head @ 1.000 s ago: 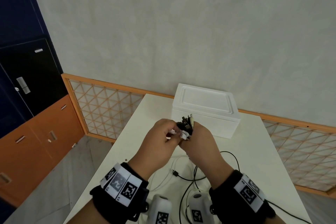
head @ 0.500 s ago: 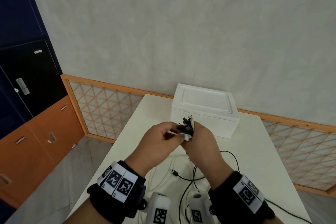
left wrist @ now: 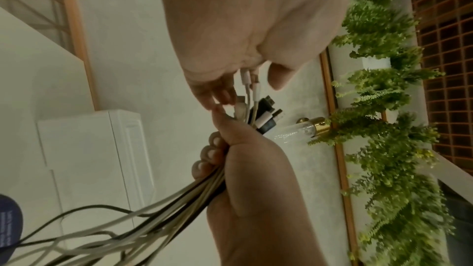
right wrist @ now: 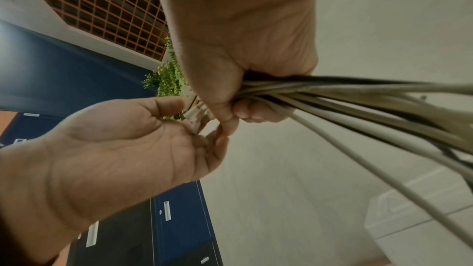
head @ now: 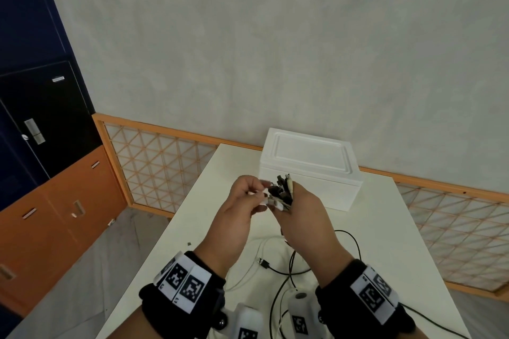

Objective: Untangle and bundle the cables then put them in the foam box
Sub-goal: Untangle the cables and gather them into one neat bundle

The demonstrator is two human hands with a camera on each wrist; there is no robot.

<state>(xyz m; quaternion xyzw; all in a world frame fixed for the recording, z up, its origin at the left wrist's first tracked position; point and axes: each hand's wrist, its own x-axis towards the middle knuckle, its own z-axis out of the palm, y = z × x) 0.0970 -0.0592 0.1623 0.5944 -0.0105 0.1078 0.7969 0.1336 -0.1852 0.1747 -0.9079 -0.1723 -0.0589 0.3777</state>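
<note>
Now | cables [head: 282,191] gripped by right hand [head: 303,217] | left hand [head: 242,209] pinching plugs

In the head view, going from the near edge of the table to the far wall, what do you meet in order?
Loose cables on the table → the left hand and right hand raised together, the right gripping the gathered cable ends → closed white foam box → orange lattice panel along the wall.

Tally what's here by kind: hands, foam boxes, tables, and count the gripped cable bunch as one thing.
Bare hands: 2, left hand and right hand
White foam box, lid on: 1
Bunch of black and white cables, gripped in the right hand: 1
White table: 1
Total: 5
</note>
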